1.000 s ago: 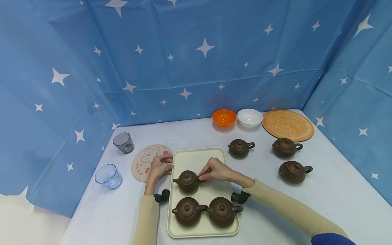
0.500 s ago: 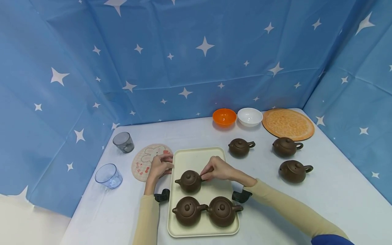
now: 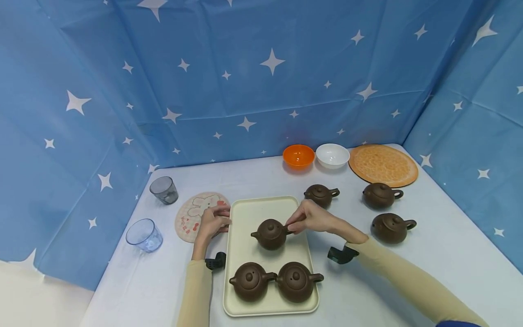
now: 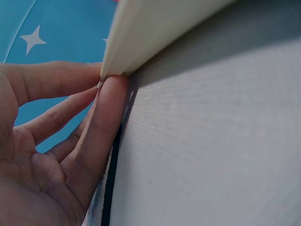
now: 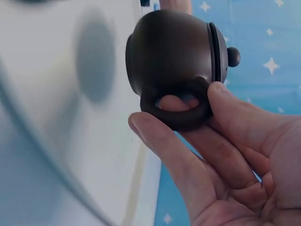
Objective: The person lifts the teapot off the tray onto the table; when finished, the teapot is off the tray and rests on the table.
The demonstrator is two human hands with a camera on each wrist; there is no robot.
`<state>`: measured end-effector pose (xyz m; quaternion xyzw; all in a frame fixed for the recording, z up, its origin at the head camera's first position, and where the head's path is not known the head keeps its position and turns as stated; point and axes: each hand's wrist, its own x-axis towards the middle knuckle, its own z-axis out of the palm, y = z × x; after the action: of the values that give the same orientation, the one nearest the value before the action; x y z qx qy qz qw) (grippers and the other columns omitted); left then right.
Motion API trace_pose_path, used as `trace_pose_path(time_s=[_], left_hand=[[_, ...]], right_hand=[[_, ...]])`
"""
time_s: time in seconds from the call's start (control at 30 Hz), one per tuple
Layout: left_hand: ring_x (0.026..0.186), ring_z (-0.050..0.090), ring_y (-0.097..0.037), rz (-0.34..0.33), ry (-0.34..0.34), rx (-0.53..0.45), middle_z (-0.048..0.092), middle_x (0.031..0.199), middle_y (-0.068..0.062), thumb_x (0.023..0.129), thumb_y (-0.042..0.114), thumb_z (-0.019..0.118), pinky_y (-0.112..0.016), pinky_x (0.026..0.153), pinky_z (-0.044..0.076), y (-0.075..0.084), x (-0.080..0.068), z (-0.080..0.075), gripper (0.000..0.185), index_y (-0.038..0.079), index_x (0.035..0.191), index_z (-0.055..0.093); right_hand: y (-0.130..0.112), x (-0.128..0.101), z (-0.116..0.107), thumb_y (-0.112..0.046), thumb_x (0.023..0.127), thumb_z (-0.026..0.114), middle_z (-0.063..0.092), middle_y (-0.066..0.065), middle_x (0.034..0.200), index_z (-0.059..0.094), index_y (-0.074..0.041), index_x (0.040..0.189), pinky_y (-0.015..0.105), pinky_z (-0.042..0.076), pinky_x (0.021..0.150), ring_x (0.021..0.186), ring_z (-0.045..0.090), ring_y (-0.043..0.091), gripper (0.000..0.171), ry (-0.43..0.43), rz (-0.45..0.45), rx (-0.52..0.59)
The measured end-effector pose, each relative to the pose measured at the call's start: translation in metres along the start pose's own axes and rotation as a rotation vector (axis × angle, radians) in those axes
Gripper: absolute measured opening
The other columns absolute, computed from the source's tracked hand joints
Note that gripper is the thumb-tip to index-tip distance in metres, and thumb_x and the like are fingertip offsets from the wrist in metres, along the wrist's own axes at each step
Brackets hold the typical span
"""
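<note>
Shifted toward three o'clock, teapot [image 3: 270,234] stays pinched by right hand [image 3: 311,217]; left hand [image 3: 211,222] still grips tray [image 3: 249,212] rim.

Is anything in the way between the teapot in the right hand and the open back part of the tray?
Nothing visible. The right hand holds the teapot by its handle over bare tray; the other two teapots sit at the near end.

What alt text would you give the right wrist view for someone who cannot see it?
The right hand pinches the loop handle of a dark brown clay teapot, lid on, with one finger through the loop. A cream tray lies blurred behind it, with a blue star-patterned backdrop beyond.
</note>
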<state>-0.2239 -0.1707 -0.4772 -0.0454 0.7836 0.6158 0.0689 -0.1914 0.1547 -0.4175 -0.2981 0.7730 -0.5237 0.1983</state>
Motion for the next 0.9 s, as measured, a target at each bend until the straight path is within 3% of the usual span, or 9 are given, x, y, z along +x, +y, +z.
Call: trace_pose_path(time_s=[0.27,0.47,0.67,0.9], left_hand=[[0.067,0.064,-0.015,-0.023,-0.01,-0.003,0.062,0.106,-0.022,0.078,-0.007,0.066,-0.028,0.056,0.059,0.003,0.002,-0.002,0.049,-0.001,0.126,0.06],[0.068,0.065,-0.019,-0.024,-0.038,-0.006,0.059,0.108,-0.028,0.079,-0.009,0.064,-0.033,0.06,0.06,0.002,0.002,-0.002,0.049,-0.006,0.127,0.057],[0.063,0.063,-0.015,-0.024,-0.003,-0.011,0.061,0.104,-0.021,0.078,-0.008,0.065,-0.027,0.056,0.058,0.001,0.001,0.0,0.047,-0.001,0.124,0.061],[0.064,0.063,-0.015,-0.001,0.033,0.017,0.062,0.099,-0.018,0.075,-0.009,0.064,-0.027,0.055,0.059,-0.001,-0.001,0.002,0.045,0.0,0.12,0.064]], right_hand=[[0.006,-0.031,-0.038,0.003,0.084,0.067,0.072,0.021,0.091,0.072,0.009,0.098,0.035,0.06,0.072,0.081,0.069,0.039,0.016,0.016,0.031,-0.031],[0.015,-0.056,-0.058,0.003,0.084,0.066,0.072,0.021,0.089,0.071,0.011,0.098,0.032,0.06,0.073,0.08,0.071,0.032,0.017,0.023,0.066,-0.051],[0.025,-0.076,-0.072,0.001,0.084,0.067,0.072,0.018,0.087,0.072,0.009,0.098,0.027,0.059,0.072,0.078,0.071,0.021,0.017,0.034,0.109,-0.101],[0.04,-0.089,-0.079,-0.002,0.085,0.068,0.073,0.013,0.085,0.073,0.009,0.097,0.027,0.059,0.069,0.077,0.072,0.019,0.017,0.045,0.097,-0.124]])
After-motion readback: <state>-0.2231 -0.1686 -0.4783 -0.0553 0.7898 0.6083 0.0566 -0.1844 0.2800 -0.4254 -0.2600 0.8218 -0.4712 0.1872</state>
